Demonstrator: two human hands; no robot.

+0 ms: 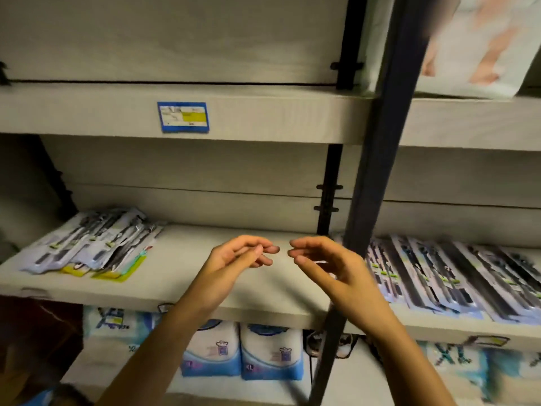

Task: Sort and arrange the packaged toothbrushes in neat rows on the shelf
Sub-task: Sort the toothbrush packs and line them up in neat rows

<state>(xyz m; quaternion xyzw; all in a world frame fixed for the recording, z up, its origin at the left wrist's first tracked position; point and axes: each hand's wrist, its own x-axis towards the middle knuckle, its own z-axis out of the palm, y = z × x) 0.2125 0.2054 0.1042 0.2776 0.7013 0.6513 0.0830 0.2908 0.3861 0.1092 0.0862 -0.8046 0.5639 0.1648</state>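
Observation:
A loose pile of packaged toothbrushes (pixel 90 244) lies at the left end of the middle shelf (pixel 181 276), some packs with yellow-green cards underneath. On the right, past a dark upright post (pixel 377 177), several packaged toothbrushes (pixel 456 276) lie side by side in a row. My left hand (pixel 237 259) and my right hand (pixel 325 259) hover over the bare middle of the shelf, fingertips nearly meeting. Both have loosely curled fingers and hold nothing.
A blue and yellow price label (pixel 183 117) sticks on the edge of the shelf above. Blue and white soft packs (pixel 243 350) stand on the shelf below. A large white package (pixel 474 45) sits at the top right.

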